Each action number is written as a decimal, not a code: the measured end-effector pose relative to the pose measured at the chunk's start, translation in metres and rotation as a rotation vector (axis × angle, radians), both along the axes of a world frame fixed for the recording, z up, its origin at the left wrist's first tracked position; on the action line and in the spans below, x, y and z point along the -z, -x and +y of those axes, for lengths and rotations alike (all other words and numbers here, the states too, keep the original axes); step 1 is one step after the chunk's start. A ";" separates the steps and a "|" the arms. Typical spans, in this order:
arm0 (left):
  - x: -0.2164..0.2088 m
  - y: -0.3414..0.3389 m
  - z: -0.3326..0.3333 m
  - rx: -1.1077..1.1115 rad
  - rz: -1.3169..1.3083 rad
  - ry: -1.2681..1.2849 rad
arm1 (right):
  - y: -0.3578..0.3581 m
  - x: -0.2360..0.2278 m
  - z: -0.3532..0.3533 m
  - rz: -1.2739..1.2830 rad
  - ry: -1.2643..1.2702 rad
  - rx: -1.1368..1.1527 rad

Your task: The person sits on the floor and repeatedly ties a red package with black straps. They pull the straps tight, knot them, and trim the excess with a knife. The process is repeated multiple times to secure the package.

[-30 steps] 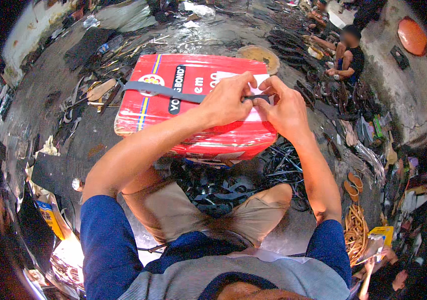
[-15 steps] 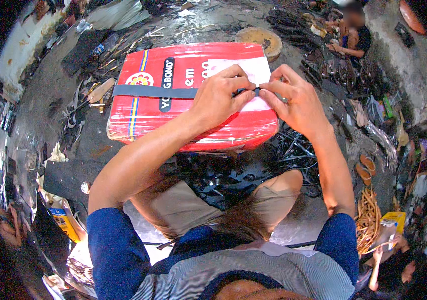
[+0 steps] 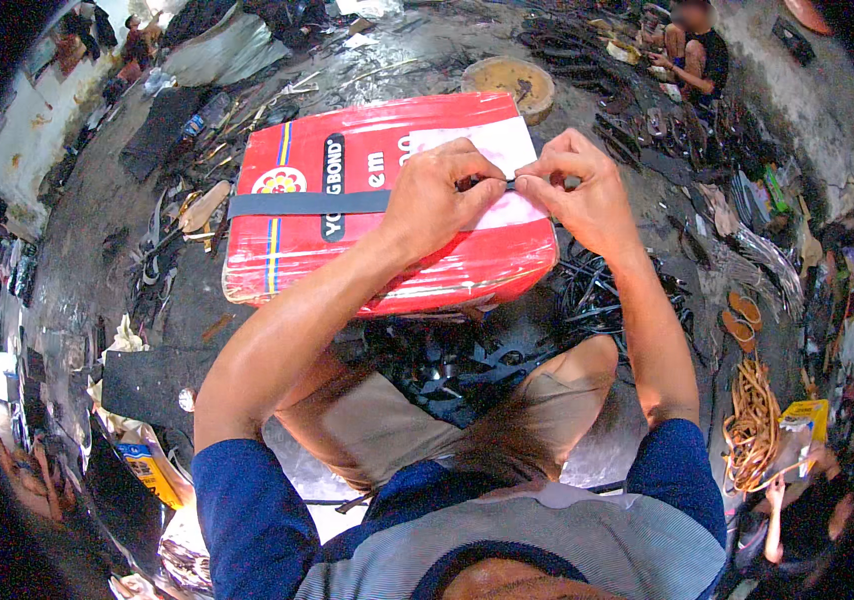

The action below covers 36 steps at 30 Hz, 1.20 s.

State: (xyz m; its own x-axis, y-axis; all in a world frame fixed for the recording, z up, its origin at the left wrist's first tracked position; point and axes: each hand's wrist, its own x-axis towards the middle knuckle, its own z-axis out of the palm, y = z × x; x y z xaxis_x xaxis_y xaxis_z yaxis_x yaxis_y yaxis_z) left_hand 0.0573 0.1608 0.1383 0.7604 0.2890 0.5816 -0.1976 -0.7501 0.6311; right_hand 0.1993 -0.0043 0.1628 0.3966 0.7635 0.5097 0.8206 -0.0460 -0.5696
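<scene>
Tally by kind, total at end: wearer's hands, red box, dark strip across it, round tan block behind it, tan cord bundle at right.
Hands: 2 (left hand, right hand)
Red box: 1
Dark strip: 1
Round tan block: 1
Tan cord bundle: 1
Total: 6

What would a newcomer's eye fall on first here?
Probably the large, bright-red, plastic-wrapped box at the upper middle, with a flat, dark-grey strip lying across its top. Over the box's right half, the bare left hand and bare right hand pinch a narrow, dark piece between them. At the lower right, a looped bundle of tan, cord-like strands also stands out.
</scene>
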 end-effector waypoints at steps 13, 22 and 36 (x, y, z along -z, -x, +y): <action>-0.011 -0.011 0.003 0.036 0.032 -0.127 | 0.003 0.039 0.023 0.731 -0.343 0.092; -0.009 -0.028 -0.005 0.113 -0.045 -0.019 | 0.007 0.039 0.004 1.377 -0.273 -0.110; -0.011 -0.034 -0.008 0.105 -0.032 0.039 | -0.021 0.017 0.045 -0.043 -0.028 0.437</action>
State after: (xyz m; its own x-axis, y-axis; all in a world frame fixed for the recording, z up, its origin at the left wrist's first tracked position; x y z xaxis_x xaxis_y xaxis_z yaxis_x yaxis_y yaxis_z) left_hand 0.0911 0.1524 0.1491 0.7691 0.2314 0.5958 -0.2943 -0.6993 0.6515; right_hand 0.2202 0.0406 0.1458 0.6573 0.5145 0.5507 0.7504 -0.3793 -0.5412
